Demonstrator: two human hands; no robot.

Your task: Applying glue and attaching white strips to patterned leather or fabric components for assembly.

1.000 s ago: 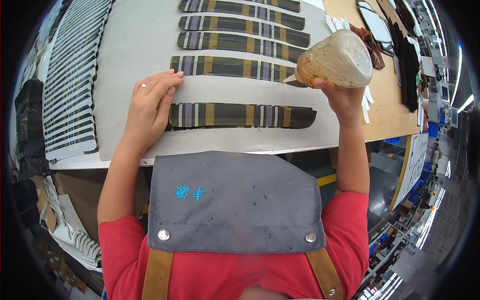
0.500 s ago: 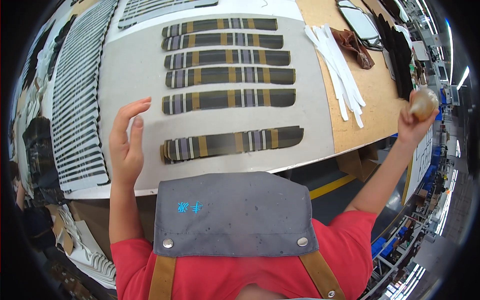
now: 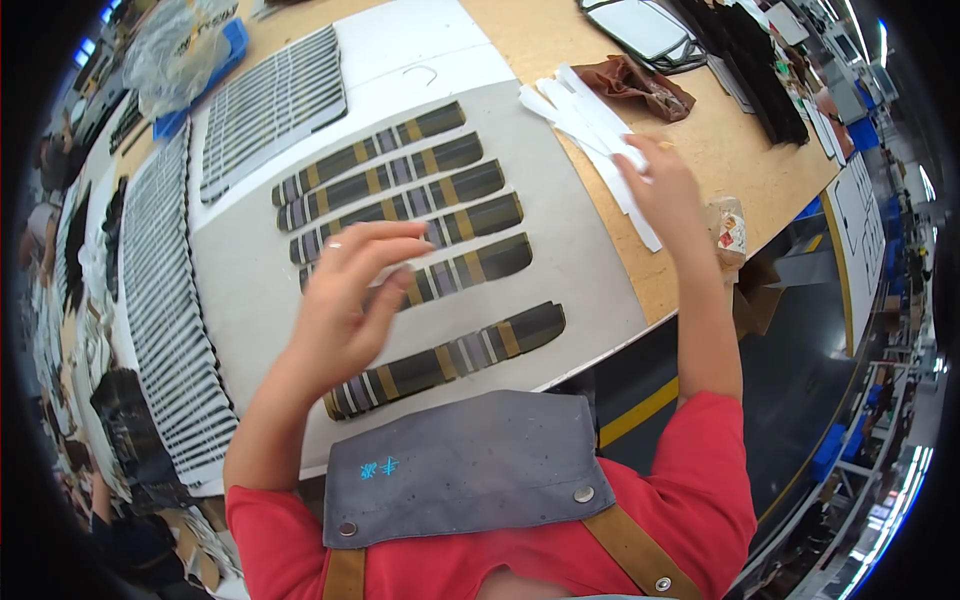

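My left hand (image 3: 362, 290) hovers over striped plaid fabric pieces, its fingers bent and the thumb apart, holding nothing I can see. It partly hides the plaid pieces (image 3: 480, 262) behind it, which lie in a slanting row on the grey board (image 3: 600, 300). Closest to me is a thicker plaid stack (image 3: 450, 362). At the right, my right hand (image 3: 668, 190) is over a bundle of white strips (image 3: 590, 125), fingers apart; whether it touches them is unclear. A brownish, rounded container with a label (image 3: 728, 235) stands by my right wrist.
Crumpled brown material (image 3: 640, 88) lies beyond the strips. Framed clear panels (image 3: 640, 30) and black pieces (image 3: 750, 75) are at the far right. Long rows of striped pieces (image 3: 165, 300) cover the left side, with a plastic bag (image 3: 175, 60) by a blue tray (image 3: 225, 60).
My right hand has let go of the rounded container, now at the table edge, and moved left to the strips. My left hand has shifted right, over the plaid pieces. The view has turned.
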